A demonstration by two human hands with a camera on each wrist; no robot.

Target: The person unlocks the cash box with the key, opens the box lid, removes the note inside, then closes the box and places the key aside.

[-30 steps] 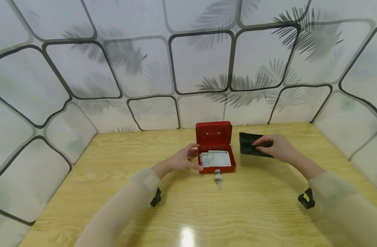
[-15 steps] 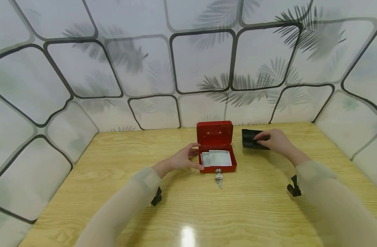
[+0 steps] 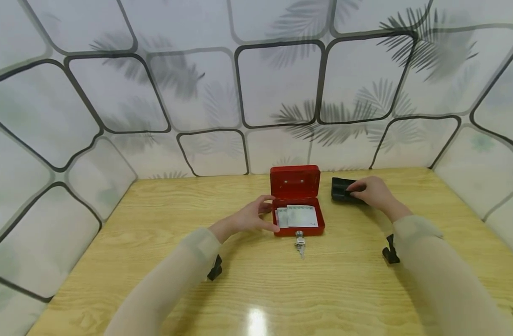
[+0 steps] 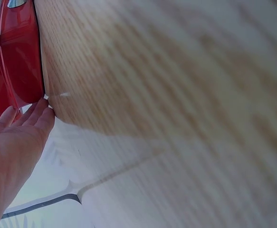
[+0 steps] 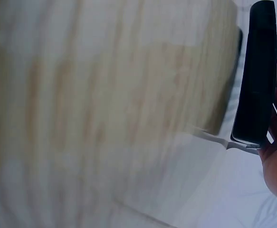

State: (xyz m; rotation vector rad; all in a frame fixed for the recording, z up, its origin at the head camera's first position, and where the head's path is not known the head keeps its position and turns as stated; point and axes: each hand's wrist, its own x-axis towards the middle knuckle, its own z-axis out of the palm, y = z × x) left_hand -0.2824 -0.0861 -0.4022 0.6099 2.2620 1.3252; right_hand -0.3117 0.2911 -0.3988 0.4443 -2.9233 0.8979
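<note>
A red metal cash box [image 3: 295, 180] stands on the table with its lid raised. Several banknotes [image 3: 302, 216] lie inside it, and keys [image 3: 300, 244] hang from the lock at its front. My left hand [image 3: 252, 216] holds the box by its left end, thumb at the front corner and fingers at the rear; the left wrist view shows those fingers against the red wall [image 4: 22, 57]. To the right of the box, my right hand [image 3: 377, 192] pinches a black compartment tray [image 3: 339, 190]. In the right wrist view the tray [image 5: 257, 76] looks raised off the tabletop.
The wooden table [image 3: 256, 275] ends at a patterned wall covering [image 3: 277, 84] behind the box, with more of it on both sides. A black wrist camera [image 3: 215, 268] sits under the left sleeve, and another wrist camera [image 3: 391, 251] under the right.
My right hand has carried the black tray slightly away from me, and the tray now shows less of its top. The left hand has stayed at the box. The head view has shifted slightly.
</note>
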